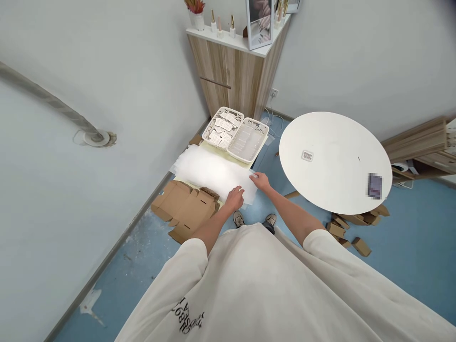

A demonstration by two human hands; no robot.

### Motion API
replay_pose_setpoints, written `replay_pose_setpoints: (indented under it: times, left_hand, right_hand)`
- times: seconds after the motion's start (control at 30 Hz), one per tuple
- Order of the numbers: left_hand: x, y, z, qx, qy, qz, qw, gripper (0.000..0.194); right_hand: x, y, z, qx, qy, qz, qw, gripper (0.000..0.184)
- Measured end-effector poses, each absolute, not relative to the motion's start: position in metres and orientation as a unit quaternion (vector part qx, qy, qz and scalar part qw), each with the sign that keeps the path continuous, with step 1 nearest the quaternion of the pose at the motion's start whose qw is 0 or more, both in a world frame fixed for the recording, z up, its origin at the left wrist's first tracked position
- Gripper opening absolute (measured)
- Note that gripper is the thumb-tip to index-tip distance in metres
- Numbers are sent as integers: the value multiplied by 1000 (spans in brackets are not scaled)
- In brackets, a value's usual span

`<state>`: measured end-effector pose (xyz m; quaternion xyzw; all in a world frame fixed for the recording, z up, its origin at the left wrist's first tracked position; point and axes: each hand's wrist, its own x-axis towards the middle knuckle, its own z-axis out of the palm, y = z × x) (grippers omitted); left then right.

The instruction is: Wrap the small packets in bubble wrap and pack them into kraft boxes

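A stack of thin, translucent white packing sheets (210, 166) lies on a low surface in front of me. My right hand (261, 181) pinches the right edge of the sheets between thumb and fingers. Over their near edge is my left hand (234, 199), its fingers bent but apart, with nothing visible in them. Flattened brown cardboard boxes (194, 209) lie just left of my left forearm. Behind the sheets stand two white plastic baskets side by side: one basket (204, 134) holds small white printed packets (223, 125), the other basket (248, 160) holds clear plastic pieces (245, 140).
To the right stands a round white table (331, 142) with a small clear case (307, 156) and a blurred dark item (375, 185). Folded brown boxes (361, 246) lie on the floor beneath it. A wooden cabinet (235, 66) fills the corner, bearing bottles and a picture frame (259, 23).
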<state>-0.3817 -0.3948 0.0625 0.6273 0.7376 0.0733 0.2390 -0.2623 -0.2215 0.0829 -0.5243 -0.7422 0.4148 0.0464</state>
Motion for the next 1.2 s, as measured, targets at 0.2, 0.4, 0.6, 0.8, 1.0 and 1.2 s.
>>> replay_pose_setpoints:
  times: [0.2, 0.4, 0.6, 0.8, 1.0, 1.2]
  left_hand:
    - [-382, -386, 71, 613, 748, 97, 235, 50]
    - [-380, -369, 85, 592, 765, 131, 217, 54]
    - [-376, -350, 94, 564, 780, 168, 213, 65]
    - [-371, -317, 105, 544, 790, 199, 201, 73]
    - [-337, -271, 117, 584, 760, 189, 212, 75]
    - [-275, -223, 120, 624, 728, 160, 234, 75]
  right_hand:
    - [-271, -217, 112, -436, -821, 361, 77, 25]
    - [-274, -200, 155, -411, -817, 370, 164, 20]
    - [-271, -190, 175, -443, -775, 410, 189, 12]
    - [-245, -174, 178, -492, -691, 480, 224, 17]
    - [-184, -147, 187, -533, -621, 496, 289, 18]
    - [-104, -105, 177, -563, -518, 549, 338, 16]
